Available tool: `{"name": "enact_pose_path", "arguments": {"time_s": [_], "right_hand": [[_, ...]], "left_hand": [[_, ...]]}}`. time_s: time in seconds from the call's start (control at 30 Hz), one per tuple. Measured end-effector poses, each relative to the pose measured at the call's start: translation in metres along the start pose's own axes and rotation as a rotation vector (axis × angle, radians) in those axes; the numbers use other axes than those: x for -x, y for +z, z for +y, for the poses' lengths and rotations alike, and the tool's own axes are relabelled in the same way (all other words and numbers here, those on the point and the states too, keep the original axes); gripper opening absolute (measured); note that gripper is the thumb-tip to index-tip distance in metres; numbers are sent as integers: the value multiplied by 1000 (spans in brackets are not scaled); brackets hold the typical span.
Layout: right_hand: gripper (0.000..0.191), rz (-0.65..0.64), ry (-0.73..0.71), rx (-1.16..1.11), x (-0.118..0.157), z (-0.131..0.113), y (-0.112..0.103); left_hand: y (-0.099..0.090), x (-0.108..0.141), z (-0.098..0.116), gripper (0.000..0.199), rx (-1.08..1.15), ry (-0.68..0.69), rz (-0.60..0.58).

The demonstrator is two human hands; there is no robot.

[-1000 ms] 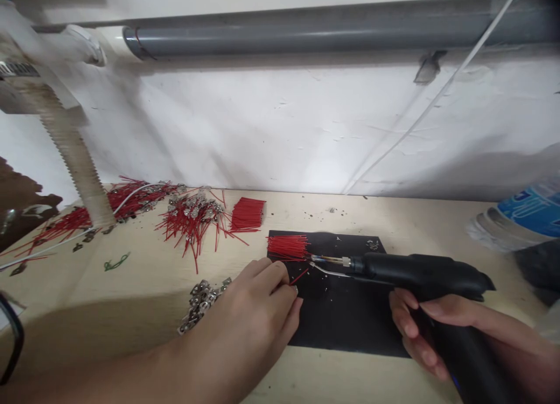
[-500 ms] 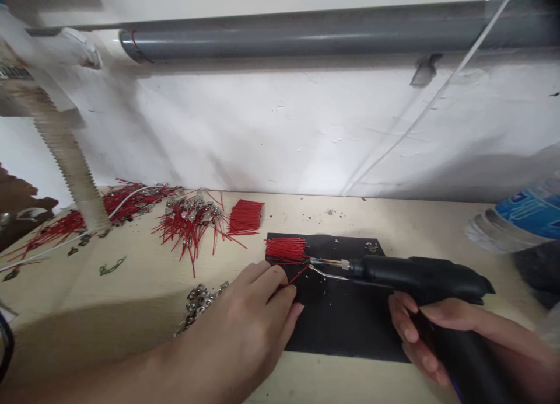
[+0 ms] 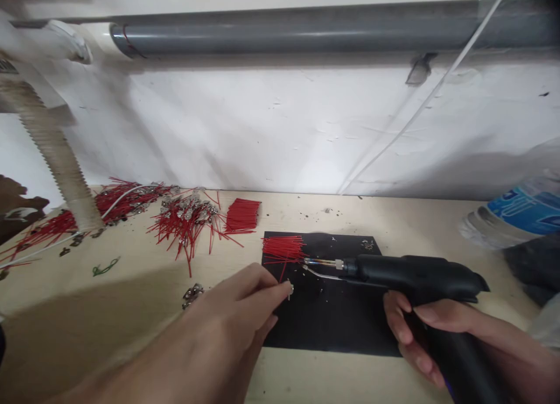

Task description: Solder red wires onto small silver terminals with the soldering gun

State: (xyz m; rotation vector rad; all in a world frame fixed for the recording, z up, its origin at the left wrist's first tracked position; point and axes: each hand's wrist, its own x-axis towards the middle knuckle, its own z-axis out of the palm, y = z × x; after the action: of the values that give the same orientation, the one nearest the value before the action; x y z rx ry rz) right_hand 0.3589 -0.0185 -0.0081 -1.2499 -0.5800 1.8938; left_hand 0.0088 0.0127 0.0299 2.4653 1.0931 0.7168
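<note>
My left hand (image 3: 245, 305) is closed in a pinch over the left part of a black mat (image 3: 332, 322). A small silvery metal piece (image 3: 290, 288) shows at its fingertips. One red wire (image 3: 284, 270) slants down towards these fingers; whether it joins the metal piece I cannot tell. My right hand (image 3: 420, 334) is wrapped around the handle of a black soldering gun (image 3: 406, 274). The gun's tip and the thin solder wire (image 3: 324, 274) beneath it point left, beside the ends of a row of red wires (image 3: 282, 248) on the mat.
Another neat stack of red wires (image 3: 242, 215) lies behind the mat. Left of it are piles of red wires with metal pieces (image 3: 186, 217). Loose metal pieces (image 3: 192, 295) lie by my left forearm. A ribbed hose (image 3: 56, 153) stands at left, a plastic bottle (image 3: 520, 211) at right.
My left hand has shifted slightly left and turned, and a metal piece now shows at its fingertips. The red wire near it has swung to a steeper slant. The soldering gun stays by the row.
</note>
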Motion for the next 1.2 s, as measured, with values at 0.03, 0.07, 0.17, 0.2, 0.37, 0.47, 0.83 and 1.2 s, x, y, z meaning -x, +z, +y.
{"name": "enact_pose_path", "arguments": {"time_s": [0.03,0.07,0.17,0.2,0.37,0.47,0.83,1.2], "right_hand": [[54,16,-1,3,2,0,2],[54,39,7,3,4,0,3],[55,72,59,-17,9,1,4],[56,66,78,-24,10,1,3],[52,-38,142,48,11,-5,-6],[48,-97,147,134,9,-13,-4],[44,-109,222,163,9,-15,-4],[50,9,192,49,15,-13,8]], "left_hand": [[3,5,-1,43,16,22,-16],[7,10,-3,45,40,47,-39],[20,27,-10,33,126,122,-69],[24,31,-12,28,152,133,-86],[30,43,-14,21,221,8,-146],[29,47,-16,32,181,27,-123],[28,34,-10,31,139,284,74],[29,7,10,31,110,118,4]]}}
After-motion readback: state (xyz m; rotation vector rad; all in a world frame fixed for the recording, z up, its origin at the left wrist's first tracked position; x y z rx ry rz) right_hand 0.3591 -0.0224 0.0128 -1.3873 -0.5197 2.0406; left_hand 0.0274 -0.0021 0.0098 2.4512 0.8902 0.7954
